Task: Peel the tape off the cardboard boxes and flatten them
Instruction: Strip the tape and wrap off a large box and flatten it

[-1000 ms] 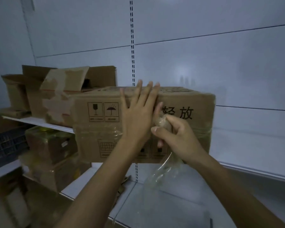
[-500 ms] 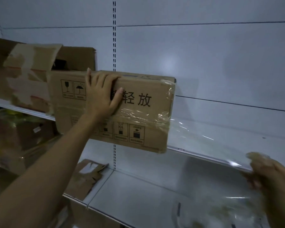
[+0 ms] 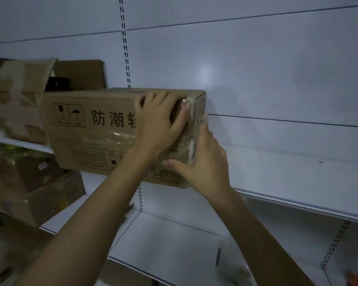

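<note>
The cardboard box (image 3: 95,129) sits at the shelf's (image 3: 298,174) front edge, tape (image 3: 191,118) on its right corner. The left hand (image 3: 157,124) presses it, fingers spread; the right hand (image 3: 203,168) covers the tape, grip unclear. Best peel slowly, box held still.

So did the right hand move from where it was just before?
Yes. The right hand came back left and up to the right end of the cardboard box; before, it was far off to the box's lower right.
</note>
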A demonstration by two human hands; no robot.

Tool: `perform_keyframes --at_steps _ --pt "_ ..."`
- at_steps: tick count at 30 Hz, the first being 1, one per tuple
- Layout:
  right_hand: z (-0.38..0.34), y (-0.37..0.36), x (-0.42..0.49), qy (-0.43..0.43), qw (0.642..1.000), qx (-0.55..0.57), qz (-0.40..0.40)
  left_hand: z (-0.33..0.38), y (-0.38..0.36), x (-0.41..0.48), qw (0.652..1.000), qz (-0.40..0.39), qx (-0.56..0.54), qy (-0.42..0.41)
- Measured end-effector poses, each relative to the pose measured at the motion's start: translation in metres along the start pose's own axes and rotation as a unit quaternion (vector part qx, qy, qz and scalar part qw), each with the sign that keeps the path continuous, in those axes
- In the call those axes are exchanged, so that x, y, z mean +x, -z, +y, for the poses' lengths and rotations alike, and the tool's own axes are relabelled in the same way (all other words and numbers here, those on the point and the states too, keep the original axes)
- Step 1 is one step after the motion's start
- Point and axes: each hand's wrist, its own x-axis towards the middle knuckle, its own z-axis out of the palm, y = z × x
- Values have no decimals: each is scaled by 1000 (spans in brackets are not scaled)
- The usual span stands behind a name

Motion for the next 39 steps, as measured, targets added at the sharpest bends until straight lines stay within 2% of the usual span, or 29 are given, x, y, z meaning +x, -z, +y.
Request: perform_keyframes --at_steps 2,4,6,9,11,13,20,29,39 --pt "2 -1 5 -7 990 -139 36 -5 -1 0 1000 -1 -6 -13" --pt "5 1 -5 60 968 -224 92 -11 -2 1 999 1 -29 -24" --pt "12 7 -18 99 977 -181 62 -20 -3 0 998 6 -31 -54" --pt "30 20 -30 128 990 -20 -51 -30 -7 -5 994 34 34 -102" --pt "37 29 -30 136 986 62 -70 -32 -9 -7 992 45 35 -110" --pt "39 30 -34 156 981 92 -70 -34 -10 -9 992 54 17 -109" --pt "43 29 -48 160 979 124 -40 -39 -13 -13 993 60 8 -103" --pt "49 61 -42 244 968 -40 35 -31 -18 -5 996 48 13 -75" --pt "49 58 -59 164 985 25 45 -26 -21 -2 998 29 5 -59"
